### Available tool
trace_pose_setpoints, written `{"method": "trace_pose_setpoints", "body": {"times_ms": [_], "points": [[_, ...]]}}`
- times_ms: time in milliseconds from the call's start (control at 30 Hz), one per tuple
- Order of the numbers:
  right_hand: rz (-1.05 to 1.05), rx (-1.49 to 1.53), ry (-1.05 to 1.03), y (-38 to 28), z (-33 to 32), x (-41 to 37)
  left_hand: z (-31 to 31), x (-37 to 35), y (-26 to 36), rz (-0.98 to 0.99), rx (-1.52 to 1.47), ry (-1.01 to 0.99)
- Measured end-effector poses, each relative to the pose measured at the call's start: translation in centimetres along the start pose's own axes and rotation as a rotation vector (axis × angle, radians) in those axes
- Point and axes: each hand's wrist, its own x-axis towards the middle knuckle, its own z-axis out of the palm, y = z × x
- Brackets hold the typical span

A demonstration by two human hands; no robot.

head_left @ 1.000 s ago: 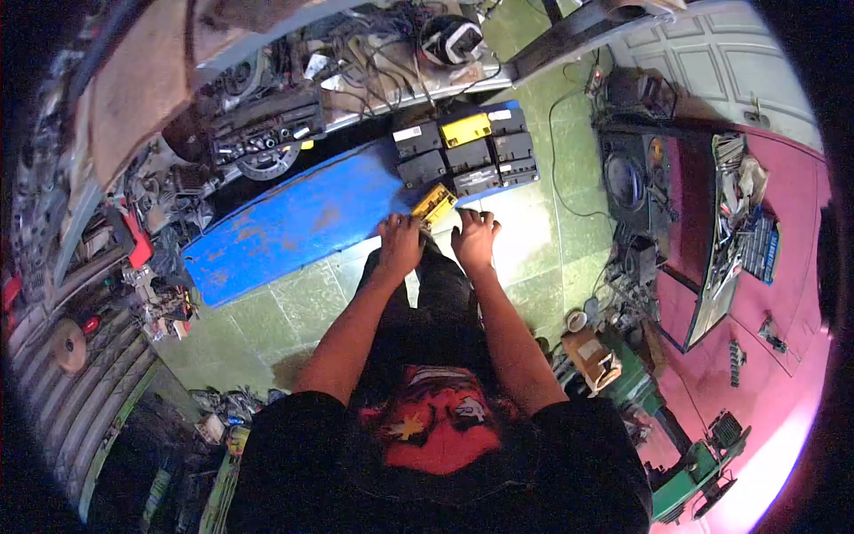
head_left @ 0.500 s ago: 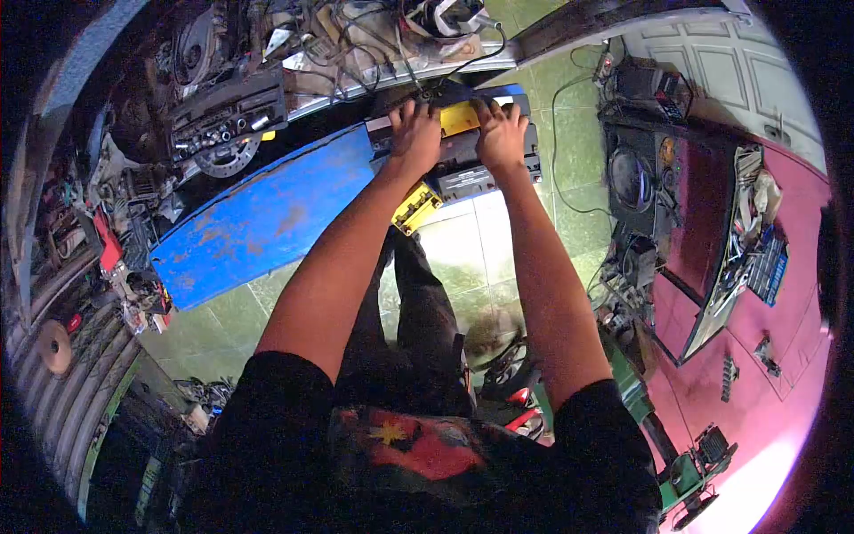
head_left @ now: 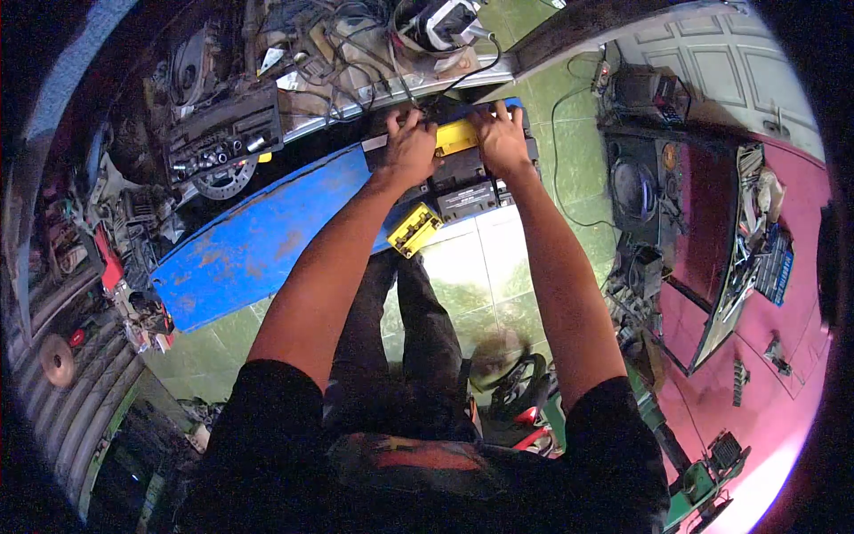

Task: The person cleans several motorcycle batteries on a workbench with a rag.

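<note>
On blue board (head_left: 258, 240) — left hand (head_left: 411, 147), right hand (head_left: 501, 142) clasp yellow-topped battery (head_left: 456, 136)

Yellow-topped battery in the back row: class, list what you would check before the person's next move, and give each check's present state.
1. Left hand at one end of the yellow-topped battery: ok.
2. Right hand at its other end: ok.
3. Fingers closed firmly on it: cannot tell.
4. Room around it: not ok, black batteries crowd against it.
5. Loose cables kept away from the hands: not ok, they lie just behind.
6. Second yellow battery well in on the blue board: not ok, it sits at the very edge.
</note>
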Motion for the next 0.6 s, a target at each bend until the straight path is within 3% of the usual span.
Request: {"method": "trace_pose_setpoints", "body": {"times_ms": [267,467,600], "points": [[-0.021,0.085,0.162,-0.4,-3.3,-1.7,-2.3,-1.6,0.4,-0.001,-0.052,0.096],[0.026,0.156,0.143,-1.3,-9.0,-4.0,-6.9,-3.3,0.9,0.039,-0.092,0.147],[0.023,0.195,0.327,-1.5,-12.8,-6.4,-11.3,-4.9,1.3,0.122,-0.153,0.194]]}}
